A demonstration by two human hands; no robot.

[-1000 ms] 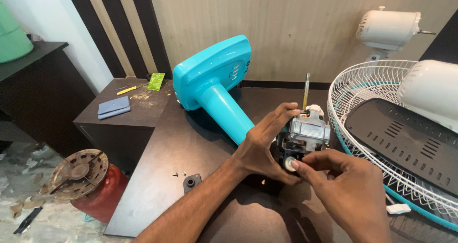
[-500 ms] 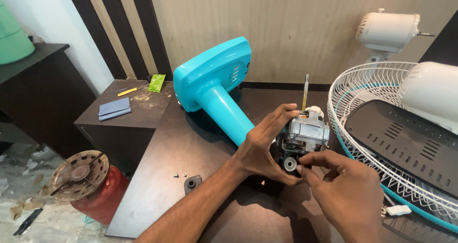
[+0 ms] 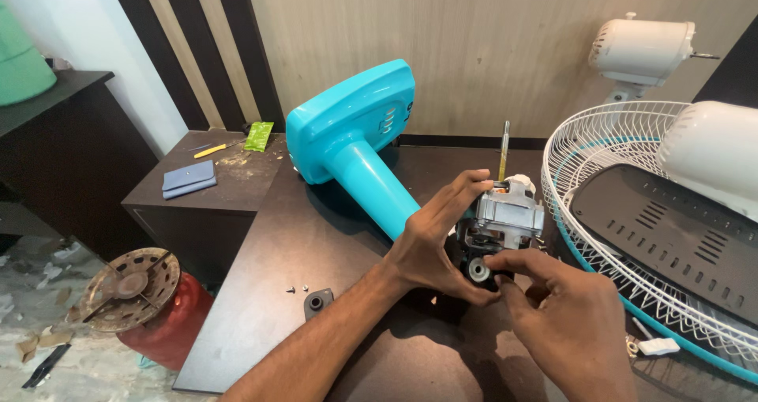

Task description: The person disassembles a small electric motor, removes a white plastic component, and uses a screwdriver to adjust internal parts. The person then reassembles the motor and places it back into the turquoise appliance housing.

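- Head view: the fan motor (image 3: 508, 216) stands on the dark table (image 3: 260, 291), at the lower end of the turquoise fan stand (image 3: 359, 145) that lies tilted across the tabletop
- The left hand (image 3: 430, 248) wraps the motor's left flank, fingers over the top and thumb beneath, grasping it firmly
- The right hand (image 3: 568, 323) pinches at the round bearing boss (image 3: 478, 270) on the front face; whether it holds a small part there cannot be told
- Handling judgement: the motor looks dense and rigid, a metal core in a hard grey housing, heavy for its bulk; the flat housing sides offer the sound grip, while the thin shaft (image 3: 504, 149) rising from the top seems liable to bend and is best left free
- Small loose hardware, two screws (image 3: 298, 289) and a grey bracket (image 3: 317, 302), lies on the table to the left, near the front edge and easy to knock off
- Room: open tabletop lies left of the hands; to the right the white wire grille (image 3: 600, 157) with a black panel (image 3: 671, 236) on it crowds close, just beside the motor
- The table's left edge drops to a lower side cabinet (image 3: 197, 204)
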